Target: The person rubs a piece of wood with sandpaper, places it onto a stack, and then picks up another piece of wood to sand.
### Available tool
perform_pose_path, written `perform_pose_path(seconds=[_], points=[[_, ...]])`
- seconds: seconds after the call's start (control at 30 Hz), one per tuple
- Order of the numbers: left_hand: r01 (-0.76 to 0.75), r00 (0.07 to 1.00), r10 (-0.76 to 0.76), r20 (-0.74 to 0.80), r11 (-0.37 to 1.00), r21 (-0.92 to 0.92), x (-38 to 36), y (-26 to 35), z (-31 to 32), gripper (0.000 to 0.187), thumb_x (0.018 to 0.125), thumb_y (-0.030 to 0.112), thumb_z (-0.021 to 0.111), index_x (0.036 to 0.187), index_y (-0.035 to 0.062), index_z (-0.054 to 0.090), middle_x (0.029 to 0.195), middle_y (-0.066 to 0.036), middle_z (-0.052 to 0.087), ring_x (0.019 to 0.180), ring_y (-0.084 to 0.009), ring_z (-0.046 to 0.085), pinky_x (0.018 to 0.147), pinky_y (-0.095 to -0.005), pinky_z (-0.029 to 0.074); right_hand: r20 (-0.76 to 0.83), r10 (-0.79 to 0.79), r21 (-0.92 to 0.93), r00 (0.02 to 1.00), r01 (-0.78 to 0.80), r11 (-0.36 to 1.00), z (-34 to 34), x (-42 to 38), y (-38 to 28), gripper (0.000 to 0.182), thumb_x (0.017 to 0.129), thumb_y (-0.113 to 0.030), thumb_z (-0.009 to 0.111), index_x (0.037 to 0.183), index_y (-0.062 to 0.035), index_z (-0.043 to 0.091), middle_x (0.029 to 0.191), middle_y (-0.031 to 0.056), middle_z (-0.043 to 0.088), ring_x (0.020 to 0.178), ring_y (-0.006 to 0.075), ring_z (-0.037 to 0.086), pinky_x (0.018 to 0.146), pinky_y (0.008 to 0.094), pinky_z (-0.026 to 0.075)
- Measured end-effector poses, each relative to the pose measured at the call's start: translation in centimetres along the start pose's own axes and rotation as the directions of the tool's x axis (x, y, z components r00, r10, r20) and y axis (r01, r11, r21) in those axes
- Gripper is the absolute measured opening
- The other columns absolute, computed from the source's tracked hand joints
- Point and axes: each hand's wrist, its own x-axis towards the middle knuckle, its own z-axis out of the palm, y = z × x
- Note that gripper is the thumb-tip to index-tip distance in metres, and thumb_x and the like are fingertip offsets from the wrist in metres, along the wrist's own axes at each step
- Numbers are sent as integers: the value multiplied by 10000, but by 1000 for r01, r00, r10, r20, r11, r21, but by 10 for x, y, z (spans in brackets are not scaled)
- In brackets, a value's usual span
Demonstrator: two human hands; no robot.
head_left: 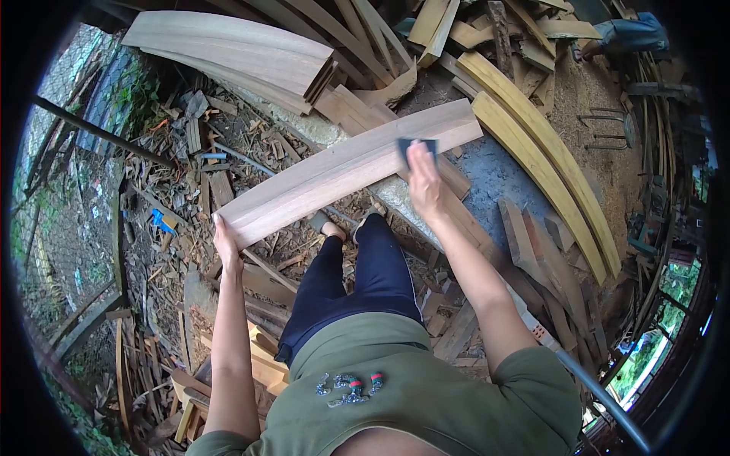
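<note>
A long, slightly curved wooden board (pixel 342 167) slants across the middle of the view, its right end higher than its left. My left hand (pixel 226 242) grips the board's lower left end, thumb along the edge. Near the other end, my right hand (pixel 423 178) presses a dark piece of sandpaper (pixel 429 144) onto the upper face. Motion smears the right fingers, and part of the sandpaper lies hidden under them. Behind the board's right half, planks (pixel 357 110) show beneath it.
A stack of similar curved boards (pixel 228 45) lies at the upper left. Two yellowish curved beams (pixel 544 163) rest to the right. Wood scraps and shavings (pixel 175 205) cover the ground around my feet. At the upper right, another person's trouser leg (pixel 635 36) shows.
</note>
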Motion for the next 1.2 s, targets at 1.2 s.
perform_pose_path(seconds=[1.2], points=[[34,996,-34,-77,999,10,4,-4,-1,686,926,583,448,1156,-50,577,1073,-115,626,941,-194,601,853,-320,462,-120,177,-65,977,-186,980,13,40,48,346,893,-5,451,1229,42,518,1343,204,487,1295,314,423,1109,453,298]])
